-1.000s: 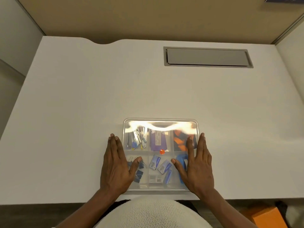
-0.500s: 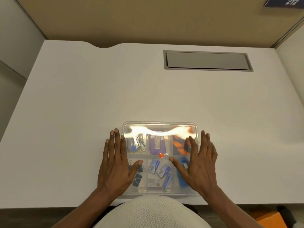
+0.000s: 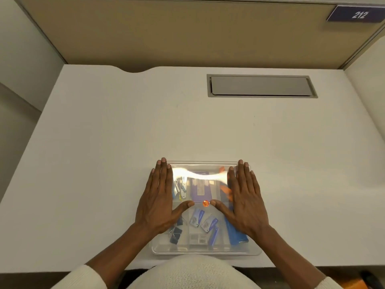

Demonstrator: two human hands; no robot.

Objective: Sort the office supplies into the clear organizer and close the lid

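The clear organizer point(image 3: 205, 250) sits at the near edge of the white desk, its transparent lid down over the compartments. Through the lid I see small blue packets point(image 3: 203, 222), black binder clips point(image 3: 176, 234), a purple box point(image 3: 201, 189), orange pieces point(image 3: 225, 188), a blue item point(image 3: 235, 234) and a small orange dot point(image 3: 205, 203) at the centre. My left hand point(image 3: 159, 200) lies flat on the lid's left side, fingers spread. My right hand point(image 3: 244, 200) lies flat on the right side. Neither hand holds anything.
The white desk point(image 3: 125, 132) stretches away from the organizer. A grey cable hatch point(image 3: 260, 86) is set into its far right. A tan partition wall stands behind, with a sign reading 212 point(image 3: 359, 14) at top right.
Both hands have slid farther away from me along the lid, fingertips now at its far edge and thumbs near the orange dot. The view has tilted up slightly.
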